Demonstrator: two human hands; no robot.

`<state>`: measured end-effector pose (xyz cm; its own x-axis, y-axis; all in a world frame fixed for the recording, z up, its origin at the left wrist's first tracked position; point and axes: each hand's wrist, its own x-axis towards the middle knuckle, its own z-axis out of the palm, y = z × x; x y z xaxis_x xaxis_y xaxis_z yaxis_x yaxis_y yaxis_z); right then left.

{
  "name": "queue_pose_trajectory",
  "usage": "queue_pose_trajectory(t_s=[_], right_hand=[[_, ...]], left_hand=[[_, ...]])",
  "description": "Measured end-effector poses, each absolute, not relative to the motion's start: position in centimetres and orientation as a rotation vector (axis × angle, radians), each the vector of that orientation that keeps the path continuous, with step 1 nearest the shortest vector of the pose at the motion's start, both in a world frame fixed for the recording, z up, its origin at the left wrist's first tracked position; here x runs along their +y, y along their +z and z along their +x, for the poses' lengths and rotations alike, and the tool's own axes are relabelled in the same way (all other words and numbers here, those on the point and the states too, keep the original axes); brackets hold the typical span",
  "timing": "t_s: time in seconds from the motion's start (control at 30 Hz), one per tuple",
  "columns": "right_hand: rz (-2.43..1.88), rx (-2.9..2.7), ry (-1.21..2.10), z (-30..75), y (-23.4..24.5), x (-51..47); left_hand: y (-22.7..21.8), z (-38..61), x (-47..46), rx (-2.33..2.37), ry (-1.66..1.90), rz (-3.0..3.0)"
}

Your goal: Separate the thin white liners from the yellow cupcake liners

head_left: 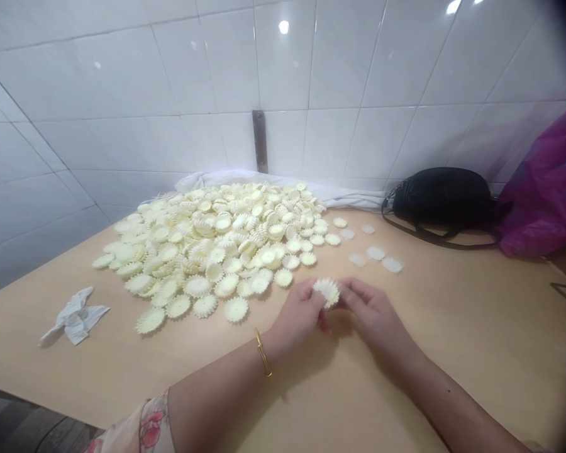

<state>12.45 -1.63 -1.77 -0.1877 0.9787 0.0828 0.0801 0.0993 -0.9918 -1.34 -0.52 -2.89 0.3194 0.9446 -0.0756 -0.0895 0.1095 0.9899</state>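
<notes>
Both my hands meet over the middle of the tan table (453, 352). My left hand (298, 316) and my right hand (373, 316) pinch one cream toothed plastic disc (326, 290) between their fingertips, just above the table top. A gold bangle circles my left wrist. Behind the hands spreads a large heap of the same cream toothed discs (217, 242), reaching back to the tiled wall. Several thin white discs (376, 253) lie apart to the right of the heap.
A crumpled white tissue (75, 316) lies at the left near the table edge. A black bag (441, 198) with a strap and a magenta plastic bag (547, 189) stand at the back right. White cloth (245, 179) lies against the wall behind the heap.
</notes>
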Motion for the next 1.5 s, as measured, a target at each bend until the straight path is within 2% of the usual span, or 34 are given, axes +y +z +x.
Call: queue_pose_trajectory(t_s=[0.6, 0.8, 1.0, 1.13, 1.5], right_hand=[[-1.091, -1.428, 1.229, 12.3, -2.0, -1.7], [-1.112, -1.403, 1.125, 12.3, -2.2, -1.6], [-1.18, -1.406, 1.17, 12.5, -2.4, -1.4], [-1.186, -1.441, 1.16, 12.4, -2.0, -1.6], [-1.185, -1.69, 1.09, 12.0, -1.8, -2.0]], left_hand=[[-2.2, -1.5, -0.7, 1.177, 0.833, 1.528], [-2.6, -1.3, -0.7, 1.122, 1.019, 1.481], [-2.0, -1.0, -1.3, 1.133, 1.043, 1.316], [-1.9, -1.3, -1.2, 1.14, 1.188, 1.493], [-2.6, -1.8, -0.2, 1.118, 1.032, 1.451]])
